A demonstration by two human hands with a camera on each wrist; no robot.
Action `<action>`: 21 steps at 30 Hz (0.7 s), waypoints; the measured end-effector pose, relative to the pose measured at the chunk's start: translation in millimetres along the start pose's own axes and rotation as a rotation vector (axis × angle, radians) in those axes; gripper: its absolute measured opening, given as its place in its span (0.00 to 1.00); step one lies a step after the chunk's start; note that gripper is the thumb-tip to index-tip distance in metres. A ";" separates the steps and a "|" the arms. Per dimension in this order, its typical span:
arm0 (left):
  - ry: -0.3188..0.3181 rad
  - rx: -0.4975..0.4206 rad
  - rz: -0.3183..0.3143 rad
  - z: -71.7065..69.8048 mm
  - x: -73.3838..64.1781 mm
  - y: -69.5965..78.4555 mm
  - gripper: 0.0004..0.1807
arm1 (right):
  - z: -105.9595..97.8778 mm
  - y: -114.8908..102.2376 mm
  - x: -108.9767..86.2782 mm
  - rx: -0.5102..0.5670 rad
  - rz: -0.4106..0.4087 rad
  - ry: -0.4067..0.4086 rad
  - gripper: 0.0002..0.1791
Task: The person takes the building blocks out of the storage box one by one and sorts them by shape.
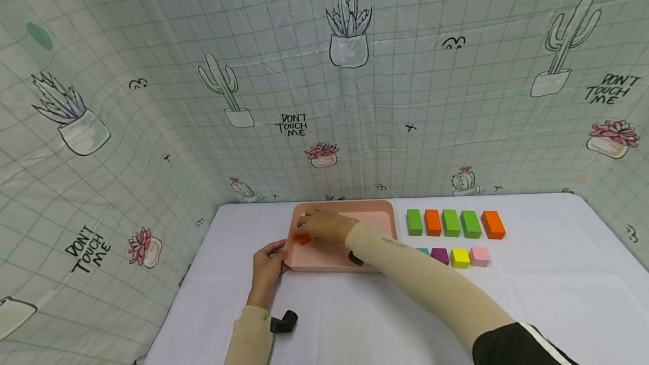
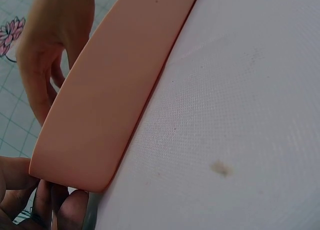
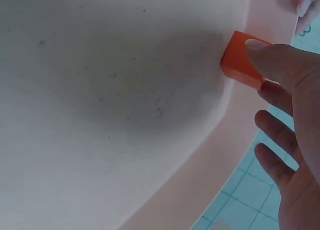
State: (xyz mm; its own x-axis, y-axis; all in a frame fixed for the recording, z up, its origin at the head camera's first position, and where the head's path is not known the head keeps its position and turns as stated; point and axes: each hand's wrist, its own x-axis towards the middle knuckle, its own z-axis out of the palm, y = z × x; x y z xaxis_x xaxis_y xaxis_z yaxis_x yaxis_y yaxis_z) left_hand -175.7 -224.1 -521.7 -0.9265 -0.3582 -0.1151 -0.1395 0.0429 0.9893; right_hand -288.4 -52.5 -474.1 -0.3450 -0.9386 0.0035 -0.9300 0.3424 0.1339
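A shallow pink tray (image 1: 377, 217) lies on the white tabletop. Inside its left end my right hand (image 1: 327, 226) pinches an orange block (image 3: 236, 59) between thumb and index finger, with the other fingers spread apart in the right wrist view. The block is close against the tray's side wall. At the tray's outer left side, near the front corner, my left hand (image 1: 269, 268) grips the wall, thumb by the rim and fingers below. In the left wrist view its fingertips (image 2: 74, 208) show under the tray corner.
Right of the tray stands a back row of green blocks (image 1: 451, 223) and orange blocks (image 1: 493, 225). In front sit a purple cube (image 1: 440, 256), a yellow cube (image 1: 460, 258) and a pink cube (image 1: 479, 256); a teal one is partly behind my right sleeve (image 1: 421, 275).
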 end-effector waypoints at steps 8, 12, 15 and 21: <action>0.009 0.017 -0.005 0.5 0.6 -0.4 0.16 | 0.9 -0.3 -1.0 0.037 0.015 -0.017 0.20; 0.006 0.030 -0.009 1.7 -0.7 -0.3 0.16 | 0.2 -0.1 -4.5 0.031 0.005 -0.010 0.15; 0.003 0.041 -0.009 2.1 -1.4 0.2 0.16 | 0.1 0.6 -7.6 0.019 0.007 -0.009 0.11; -0.001 0.043 -0.009 -1.6 -1.9 3.4 0.17 | -2.2 4.4 -18.0 0.061 0.013 -0.006 0.13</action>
State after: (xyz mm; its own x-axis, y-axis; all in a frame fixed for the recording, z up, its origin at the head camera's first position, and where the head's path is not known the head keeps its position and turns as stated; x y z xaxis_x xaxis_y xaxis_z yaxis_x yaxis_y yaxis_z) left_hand -173.9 -224.7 -518.0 -0.9257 -0.3574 -0.1240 -0.1627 0.0802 0.9834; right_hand -286.0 -34.1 -471.4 -0.3574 -0.9340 -0.0010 -0.9315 0.3564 0.0733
